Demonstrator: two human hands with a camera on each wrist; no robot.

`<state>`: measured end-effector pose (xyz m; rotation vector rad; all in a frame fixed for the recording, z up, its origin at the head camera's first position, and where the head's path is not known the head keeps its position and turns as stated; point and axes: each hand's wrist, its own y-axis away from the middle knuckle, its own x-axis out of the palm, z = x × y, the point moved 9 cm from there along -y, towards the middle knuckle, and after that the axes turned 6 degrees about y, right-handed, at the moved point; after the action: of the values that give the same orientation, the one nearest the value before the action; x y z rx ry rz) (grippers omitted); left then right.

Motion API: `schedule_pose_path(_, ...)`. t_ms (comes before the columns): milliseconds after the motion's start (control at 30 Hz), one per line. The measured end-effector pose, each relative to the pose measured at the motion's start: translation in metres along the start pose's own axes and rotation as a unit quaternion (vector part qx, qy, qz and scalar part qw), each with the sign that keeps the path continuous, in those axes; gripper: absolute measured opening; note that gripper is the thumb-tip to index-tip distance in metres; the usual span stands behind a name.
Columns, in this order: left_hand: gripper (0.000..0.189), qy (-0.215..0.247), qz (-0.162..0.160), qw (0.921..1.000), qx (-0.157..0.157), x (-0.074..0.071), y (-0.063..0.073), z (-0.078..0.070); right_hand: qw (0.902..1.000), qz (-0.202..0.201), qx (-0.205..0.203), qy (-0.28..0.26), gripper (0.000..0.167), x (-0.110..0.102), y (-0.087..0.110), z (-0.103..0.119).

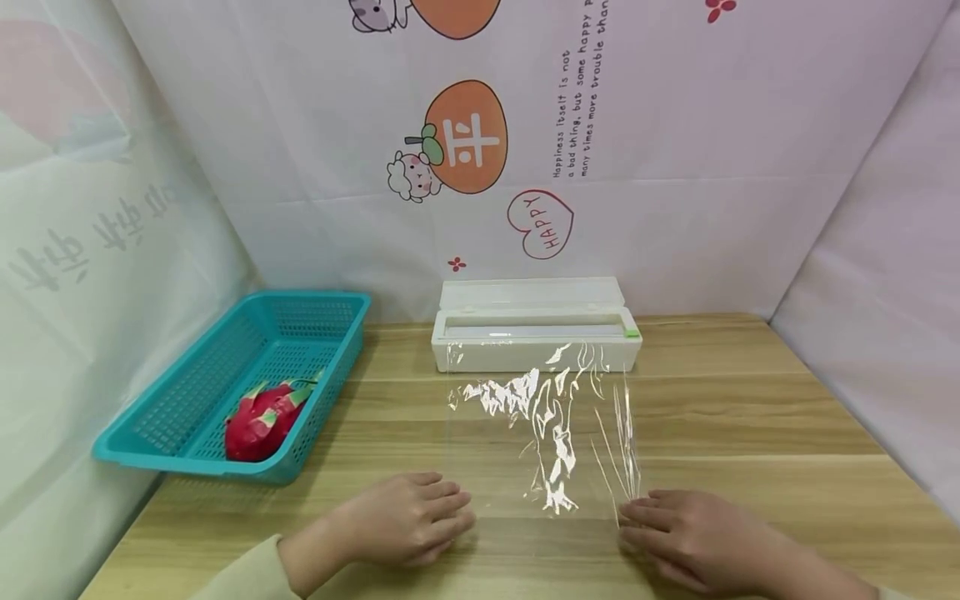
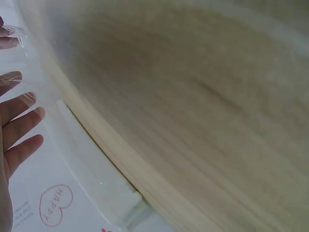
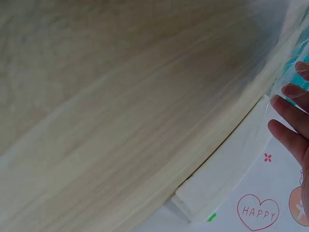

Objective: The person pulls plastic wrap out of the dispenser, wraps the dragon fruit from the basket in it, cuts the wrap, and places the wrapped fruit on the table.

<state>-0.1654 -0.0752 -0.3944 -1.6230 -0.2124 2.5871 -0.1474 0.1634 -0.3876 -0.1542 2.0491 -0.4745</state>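
Observation:
A clear sheet of cling film (image 1: 551,433) stretches toward me from a long white dispenser box (image 1: 536,354), its lid raised. My left hand (image 1: 408,521) holds the sheet's near left corner, and my right hand (image 1: 697,542) grips the near right corner, where the film gathers into creases. Both wrist views show film around the fingers of the left hand (image 2: 19,125) and right hand (image 3: 292,121); the thumbs are hidden there. Shiny wrinkles run through the film's middle and right side.
At the left, a turquoise plastic basket (image 1: 161,462) holds a red dragon fruit (image 1: 266,421). The wooden table (image 1: 750,417) meets a printed white cloth (image 1: 675,183) behind the box and at both sides.

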Motion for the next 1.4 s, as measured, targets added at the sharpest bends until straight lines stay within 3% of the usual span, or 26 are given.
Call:
schedule_pose_path(333,0.038,0.013,0.034,0.9992,-0.016,0.016,0.002,-0.004,0.9998,0.013,-0.006,0.011,0.035,0.008,0.001,0.005)
schedule_pose_path(900,0.041,0.016,0.066,0.9972,-0.031,0.021,0.008,-0.006,0.9980,0.057,-0.005,0.028,0.044,0.019,0.011,0.011)
schedule_pose_path(1167,0.039,0.022,0.063,0.9972,-0.033,0.023,0.009,-0.008,0.9979,0.059,-0.007,0.027,0.049,0.023,0.017,0.013)
schedule_pose_path(1400,0.045,0.030,0.090,0.9948,-0.038,0.027,0.011,-0.008,0.9980,0.056,-0.004,0.030,0.048,0.023,0.017,0.013)
